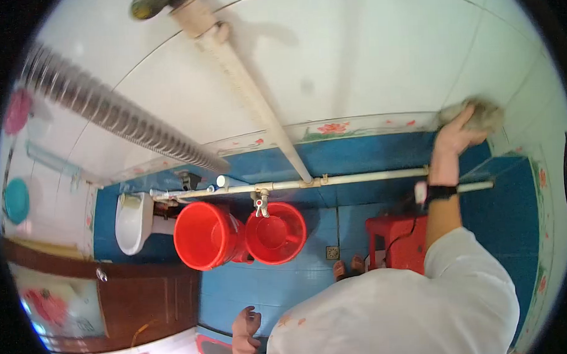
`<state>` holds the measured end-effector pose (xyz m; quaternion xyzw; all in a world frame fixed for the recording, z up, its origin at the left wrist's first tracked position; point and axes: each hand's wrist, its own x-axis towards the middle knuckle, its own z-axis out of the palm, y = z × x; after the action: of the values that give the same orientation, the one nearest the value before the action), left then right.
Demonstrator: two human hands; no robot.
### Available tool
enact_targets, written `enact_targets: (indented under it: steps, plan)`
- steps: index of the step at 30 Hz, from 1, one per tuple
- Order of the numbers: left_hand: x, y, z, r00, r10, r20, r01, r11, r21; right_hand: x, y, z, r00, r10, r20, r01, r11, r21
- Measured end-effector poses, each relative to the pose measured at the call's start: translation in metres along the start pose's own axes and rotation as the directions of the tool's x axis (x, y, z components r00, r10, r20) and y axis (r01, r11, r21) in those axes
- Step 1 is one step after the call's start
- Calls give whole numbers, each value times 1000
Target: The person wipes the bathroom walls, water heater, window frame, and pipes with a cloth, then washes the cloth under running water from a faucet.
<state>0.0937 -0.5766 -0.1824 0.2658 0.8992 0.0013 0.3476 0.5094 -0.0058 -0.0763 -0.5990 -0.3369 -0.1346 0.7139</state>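
Observation:
My right hand (460, 133) is raised to the tiled wall at the upper right, its fingers wrapped over a greyish cloth (489, 117) that lies against the tiles near the corner. A dark band with a small pale device circles that wrist. Low down, my left hand (246, 323) hangs beside my body over the blue floor, its fingers curled inward; whether anything sits inside them is too small to make out.
Two red buckets (201, 236) (276, 233) stand below a tap (261, 206) on a white pipe (371, 177). A red stool (407, 241) is at the right, a white basin (132, 226) at the left. A ribbed duct (125, 117) and brown door (150, 294) are also at the left.

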Motion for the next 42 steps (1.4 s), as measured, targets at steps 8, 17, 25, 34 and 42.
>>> enact_targets:
  steps: [8,17,25,34,42]
  plan:
    - [13,68,-34,976,210,-62,-201,972,123,-86,-70,-3,922,-384,60,379,923,69]
    - [51,114,-42,875,439,-204,-434,898,70,-213,-106,-4,418,-852,316,811,507,292]
    - [50,-17,-45,969,182,-165,-174,983,59,-269,26,-56,-138,-380,914,673,641,369]
    - [89,-57,-72,957,233,-174,-219,971,99,-231,-72,-17,439,-810,388,758,566,323]
    - [103,-78,-86,969,239,-67,-231,967,103,-274,-27,-79,369,-85,926,477,872,-110]
